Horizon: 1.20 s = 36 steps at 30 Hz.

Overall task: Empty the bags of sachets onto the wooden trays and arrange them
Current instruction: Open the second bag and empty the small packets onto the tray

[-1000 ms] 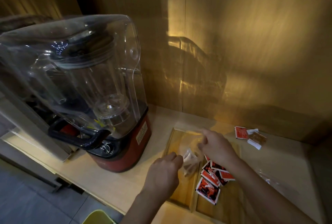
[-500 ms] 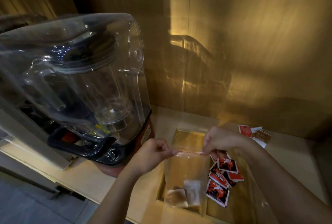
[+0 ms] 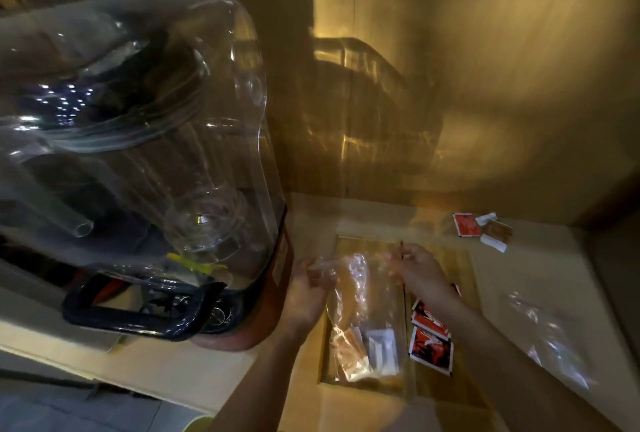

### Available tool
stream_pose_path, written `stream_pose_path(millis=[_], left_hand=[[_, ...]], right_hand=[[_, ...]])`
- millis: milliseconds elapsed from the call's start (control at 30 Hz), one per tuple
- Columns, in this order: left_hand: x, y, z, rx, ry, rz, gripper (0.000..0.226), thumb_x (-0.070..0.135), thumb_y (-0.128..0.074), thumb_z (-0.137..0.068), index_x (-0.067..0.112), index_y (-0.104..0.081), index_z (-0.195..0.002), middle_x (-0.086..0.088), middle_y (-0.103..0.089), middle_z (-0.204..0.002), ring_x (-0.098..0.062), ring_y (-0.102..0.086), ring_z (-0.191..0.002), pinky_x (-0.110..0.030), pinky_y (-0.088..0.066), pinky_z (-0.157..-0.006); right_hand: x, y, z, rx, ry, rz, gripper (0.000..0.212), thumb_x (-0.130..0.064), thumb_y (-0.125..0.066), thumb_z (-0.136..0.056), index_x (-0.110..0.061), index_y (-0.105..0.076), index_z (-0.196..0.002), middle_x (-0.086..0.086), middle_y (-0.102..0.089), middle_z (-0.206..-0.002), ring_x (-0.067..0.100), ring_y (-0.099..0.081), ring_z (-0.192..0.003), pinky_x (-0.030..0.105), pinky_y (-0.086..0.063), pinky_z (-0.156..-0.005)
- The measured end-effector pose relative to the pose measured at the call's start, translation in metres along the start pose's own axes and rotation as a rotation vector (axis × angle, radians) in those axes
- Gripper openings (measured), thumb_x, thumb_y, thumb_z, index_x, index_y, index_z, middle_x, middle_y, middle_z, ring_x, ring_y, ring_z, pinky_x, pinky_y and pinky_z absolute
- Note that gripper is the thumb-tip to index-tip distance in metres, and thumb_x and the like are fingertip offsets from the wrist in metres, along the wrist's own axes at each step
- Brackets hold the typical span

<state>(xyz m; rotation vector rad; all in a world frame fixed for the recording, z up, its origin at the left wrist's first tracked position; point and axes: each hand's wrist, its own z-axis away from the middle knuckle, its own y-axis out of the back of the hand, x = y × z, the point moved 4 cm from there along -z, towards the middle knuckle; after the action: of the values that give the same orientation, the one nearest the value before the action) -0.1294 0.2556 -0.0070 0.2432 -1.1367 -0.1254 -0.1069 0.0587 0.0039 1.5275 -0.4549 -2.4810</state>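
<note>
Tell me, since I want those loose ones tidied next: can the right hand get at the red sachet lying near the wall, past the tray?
Probably yes, once it lets go. The right hand is pinching the clear bag now, but the counter between it and the red sachet looks bare, with nothing standing in the path.

Two clear plastic bags are counted: one is held up over the left wooden tray, the other lies flat near the right edge of the bench. Two wooden trays are seen side by side, the right tray carrying at least three red sachets, overlapped so that an exact count cannot be given. One blender is counted at the left end, one red sachet and about two pale ones near the back right corner, and two hands, left and right.
</note>
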Motion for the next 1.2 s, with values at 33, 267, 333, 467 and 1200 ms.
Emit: stream_pose_path(millis=[33, 267, 333, 467, 1200], left_hand=[[-0.007, -0.001, 0.001, 0.015, 0.026, -0.015, 0.048, 0.022, -0.063, -0.086, 0.013, -0.042, -0.129, -0.003, -0.06, -0.105, -0.016, -0.06, -0.09, -0.026, -0.048, -0.081], [-0.057, -0.016, 0.023, -0.084, 0.181, -0.352, 0.055, 0.03, -0.064, -0.083, 0.006, -0.041, -0.126, -0.015, -0.065, -0.117, -0.029, -0.063, -0.107, -0.032, -0.048, -0.085], [-0.065, -0.021, 0.031, -0.124, 0.186, -0.415, 0.051, 0.032, -0.065, -0.082, 0.004, -0.043, -0.119, -0.016, -0.064, -0.116, -0.031, -0.063, -0.104, -0.033, -0.049, -0.082], [-0.075, -0.027, 0.037, -0.101, 0.2, -0.401, 0.053, 0.032, -0.074, -0.072, 0.004, -0.046, -0.107, -0.015, -0.064, -0.105, -0.035, -0.065, -0.095, -0.038, -0.054, -0.074], [-0.073, -0.016, 0.049, -0.023, -0.183, -0.897, 0.025, 0.025, -0.046, -0.091, 0.025, -0.064, -0.108, 0.001, -0.064, -0.115, -0.019, -0.056, -0.112, -0.032, -0.039, -0.094]], right_hand=[[0.007, -0.002, 0.004, 0.015, 0.02, 0.021, 0.021, -0.025, -0.056, -0.089, -0.011, -0.057, -0.104, 0.01, -0.065, -0.093, 0.015, -0.059, -0.072, 0.019, -0.043, -0.054], [0.072, -0.026, 0.043, -0.086, -0.06, 0.158, 0.018, -0.013, -0.052, -0.089, -0.021, -0.05, -0.073, -0.002, -0.054, -0.07, 0.014, -0.053, -0.065, 0.026, -0.04, -0.059], [0.079, -0.032, 0.051, -0.096, -0.073, 0.241, 0.013, -0.015, -0.054, -0.088, -0.02, -0.049, -0.077, 0.0, -0.054, -0.074, 0.012, -0.052, -0.065, 0.023, -0.037, -0.056], [0.093, -0.039, 0.052, -0.184, -0.112, 0.321, 0.032, -0.002, -0.057, -0.082, -0.029, -0.06, -0.064, -0.004, -0.055, -0.059, 0.01, -0.052, -0.054, 0.031, -0.043, -0.056], [0.115, -0.042, 0.055, -0.024, -0.252, 0.029, 0.013, 0.004, -0.07, -0.068, -0.005, -0.062, -0.067, 0.015, -0.067, -0.073, 0.031, -0.065, -0.074, 0.042, -0.054, -0.069]])
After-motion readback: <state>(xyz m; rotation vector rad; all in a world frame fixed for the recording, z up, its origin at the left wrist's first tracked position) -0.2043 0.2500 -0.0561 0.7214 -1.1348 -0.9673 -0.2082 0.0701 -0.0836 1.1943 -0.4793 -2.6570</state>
